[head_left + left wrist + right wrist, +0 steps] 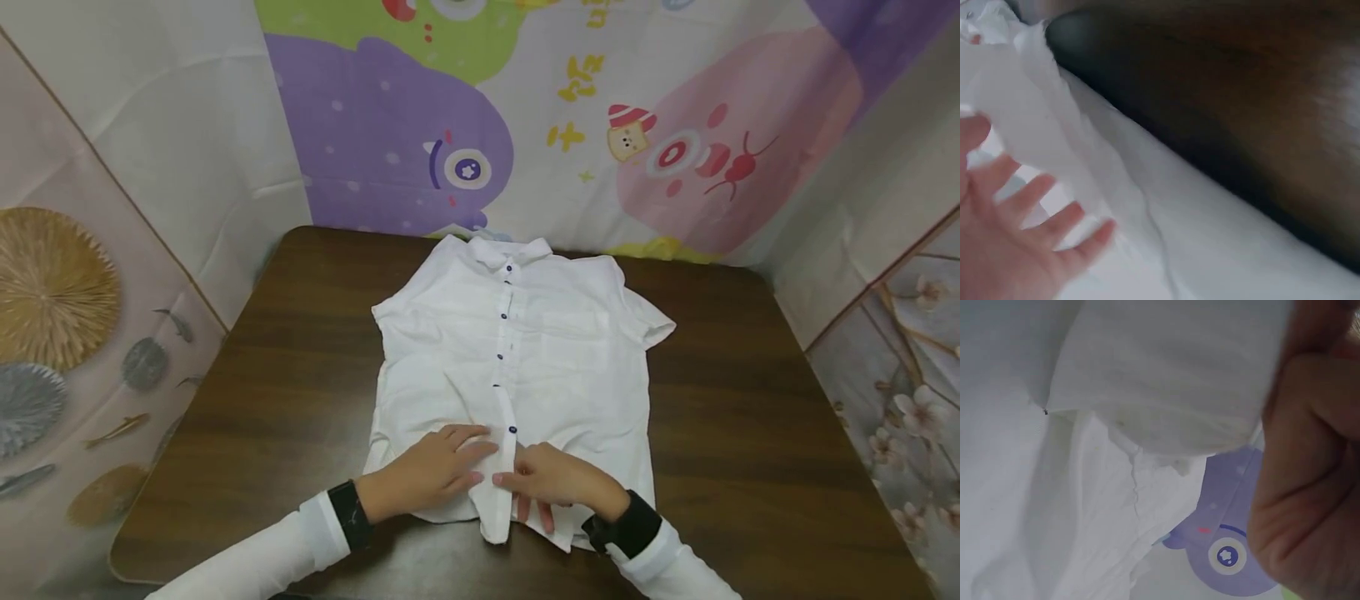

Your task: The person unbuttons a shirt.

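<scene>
A white short-sleeved shirt (573, 375) lies front side up on the brown table, its collar (491, 252) away from me. Dark buttons (512, 430) run down its front placket. My left hand (423, 475) is over the lower front, left of the placket, with its fingers extended; in the left wrist view the fingers (1063, 225) are spread beside the cloth. With my right hand (566, 479) I pinch the shirt's front edge near the hem, thumb pointing left. In the right wrist view the curled right hand (1304, 481) is against a lifted part of the shirt (1166, 375).
The dark wooden table (720, 467) extends on both sides of the shirt. Behind it hangs a cloth backdrop (555, 183) with cartoon figures. Patterned curtains (187, 333) stand at the sides. A black band (348, 514) is around each wrist.
</scene>
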Demonstrator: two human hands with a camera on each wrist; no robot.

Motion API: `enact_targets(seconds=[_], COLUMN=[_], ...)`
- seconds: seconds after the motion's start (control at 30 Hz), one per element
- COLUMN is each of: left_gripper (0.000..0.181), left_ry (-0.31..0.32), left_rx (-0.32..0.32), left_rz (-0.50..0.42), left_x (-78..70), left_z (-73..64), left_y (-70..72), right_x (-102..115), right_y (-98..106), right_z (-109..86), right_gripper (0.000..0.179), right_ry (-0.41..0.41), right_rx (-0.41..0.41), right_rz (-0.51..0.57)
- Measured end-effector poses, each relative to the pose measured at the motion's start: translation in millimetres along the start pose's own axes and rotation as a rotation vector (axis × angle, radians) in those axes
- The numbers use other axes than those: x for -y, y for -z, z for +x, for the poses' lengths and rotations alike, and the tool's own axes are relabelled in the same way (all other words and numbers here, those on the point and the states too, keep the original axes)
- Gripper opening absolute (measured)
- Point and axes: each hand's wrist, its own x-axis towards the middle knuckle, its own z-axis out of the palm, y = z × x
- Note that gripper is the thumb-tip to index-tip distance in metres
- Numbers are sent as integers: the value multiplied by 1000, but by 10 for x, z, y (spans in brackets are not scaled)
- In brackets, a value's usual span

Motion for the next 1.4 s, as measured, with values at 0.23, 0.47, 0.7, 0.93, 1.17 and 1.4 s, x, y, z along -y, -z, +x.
enact_targets(seconds=[0.23,0.47,0.7,0.93,1.17,1.4], left_gripper=[12,3,10,15,19,16], left_ry=[-6,-93,-65,231,404,430], left_rx=[-9,36,129,-172,-35,14], left_rz=[278,279,42,84,118,84], left_x=[-24,30,123,491,681,684], left_z=[31,0,-67,-162,-218,-229], left_y=[-69,90,181,252,234,259], right_x=[-27,-255,-528,-837,-1039,-1072], right_y=[73,383,620,694,629,608], right_z=[-39,-106,-293,-436,-354,-391], right_gripper=[35,26,18,12,6,10], right_ry=[60,116,-114,-304,-279,-286], right_rx=[-3,-319,-544,-547,-564,-583], right_rz=[-55,-94,-335,-482,-540,-553])
